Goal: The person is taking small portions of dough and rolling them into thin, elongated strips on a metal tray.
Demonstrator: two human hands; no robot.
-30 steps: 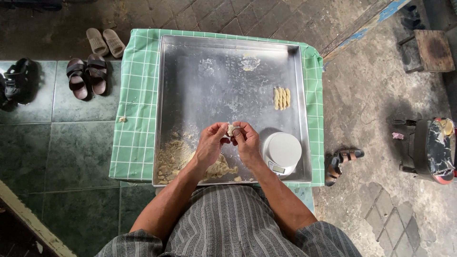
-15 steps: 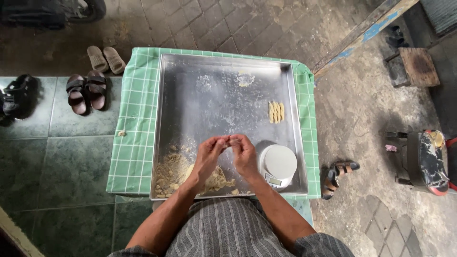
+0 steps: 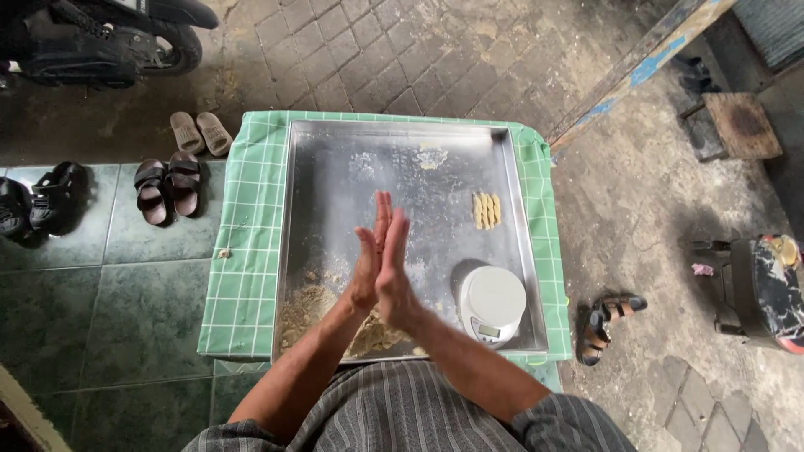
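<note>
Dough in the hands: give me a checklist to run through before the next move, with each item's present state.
1. Left hand and right hand pressed palm to palm over the tray: ok.
2. Dough between the palms: cannot tell, hidden.
3. Bare tray floor beside the row of shaped pieces: ok.
4. Scale inside the tray, apart from the hands: ok.
5. Loose dough pile at the near edge: ok.
6. Tray resting on the green checked cloth: ok.

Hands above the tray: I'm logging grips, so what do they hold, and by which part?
Cannot be told: the left hand and right hand are pressed palm to palm, hiding anything between.
</note>
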